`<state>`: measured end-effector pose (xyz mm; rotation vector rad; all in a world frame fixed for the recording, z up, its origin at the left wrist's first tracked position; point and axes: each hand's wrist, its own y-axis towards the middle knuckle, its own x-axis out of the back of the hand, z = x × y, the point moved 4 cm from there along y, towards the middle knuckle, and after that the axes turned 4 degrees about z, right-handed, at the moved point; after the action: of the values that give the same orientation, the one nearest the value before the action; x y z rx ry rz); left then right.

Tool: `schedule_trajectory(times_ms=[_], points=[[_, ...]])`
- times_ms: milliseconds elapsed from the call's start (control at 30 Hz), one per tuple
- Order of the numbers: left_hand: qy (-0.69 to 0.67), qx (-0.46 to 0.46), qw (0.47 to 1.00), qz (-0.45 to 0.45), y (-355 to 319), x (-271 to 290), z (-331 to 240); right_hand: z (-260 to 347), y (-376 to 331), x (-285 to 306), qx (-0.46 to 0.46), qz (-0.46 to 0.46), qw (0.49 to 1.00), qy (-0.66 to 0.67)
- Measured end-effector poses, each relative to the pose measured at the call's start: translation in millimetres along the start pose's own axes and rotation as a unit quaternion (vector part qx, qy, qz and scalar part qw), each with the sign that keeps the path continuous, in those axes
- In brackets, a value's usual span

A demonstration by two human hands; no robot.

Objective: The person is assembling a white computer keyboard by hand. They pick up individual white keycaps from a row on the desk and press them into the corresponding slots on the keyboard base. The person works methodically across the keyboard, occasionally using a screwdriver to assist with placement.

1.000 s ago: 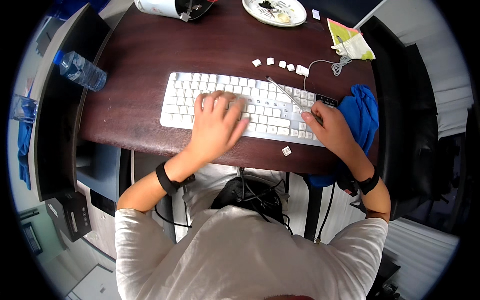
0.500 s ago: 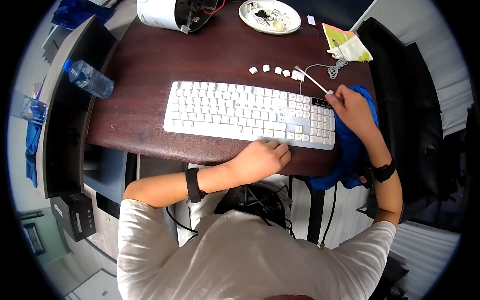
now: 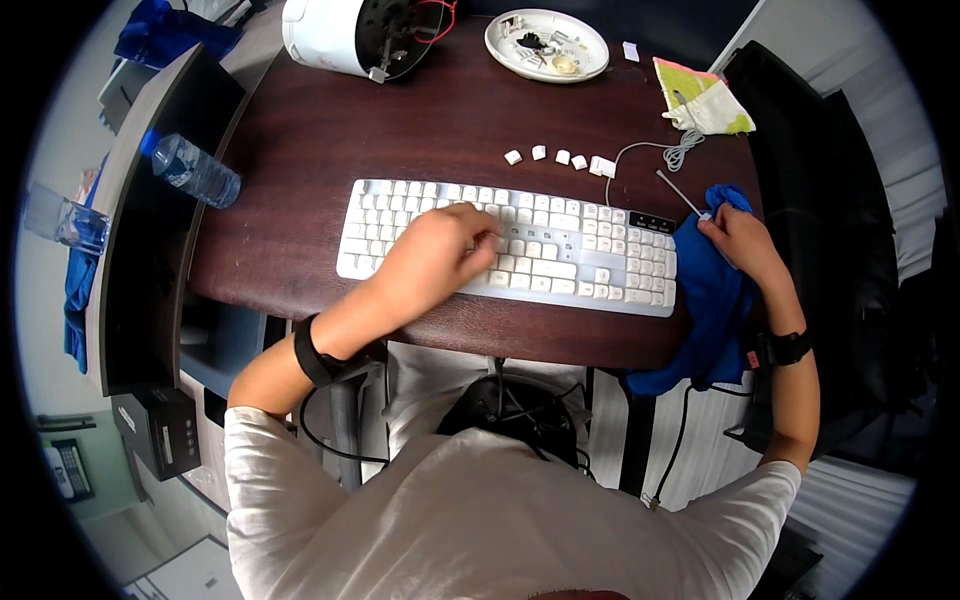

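Note:
A white keyboard lies across the dark wooden table. My left hand rests on its middle, fingertips on the keys where a few keycaps are gone. My right hand is off the keyboard's right end, over a blue cloth, and grips a thin white stick-like tool that points up and left. Several loose white keycaps lie in a row behind the keyboard.
A white plate with small parts sits at the back, beside a white appliance with red wires. A coiled white cable, a yellow-green cloth, a water bottle on a left shelf, a black chair at right.
My left hand has come up from the table's front edge onto the middle of the keyboard. My right hand has shifted down onto the blue cloth, still holding the thin tool.

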<state>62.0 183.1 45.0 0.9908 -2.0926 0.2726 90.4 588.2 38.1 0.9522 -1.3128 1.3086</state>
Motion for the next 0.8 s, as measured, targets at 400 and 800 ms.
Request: schedule_trajectory(times_ms=[400,800], points=[[0.152,-0.021,0.988,0.034,18,-1,30,38,9,33,0.116,-0.043,0.990,-0.072],[0.133,-0.066,0.989,0.026,18,-7,39,200,12,16,0.321,0.005,0.945,0.060]])
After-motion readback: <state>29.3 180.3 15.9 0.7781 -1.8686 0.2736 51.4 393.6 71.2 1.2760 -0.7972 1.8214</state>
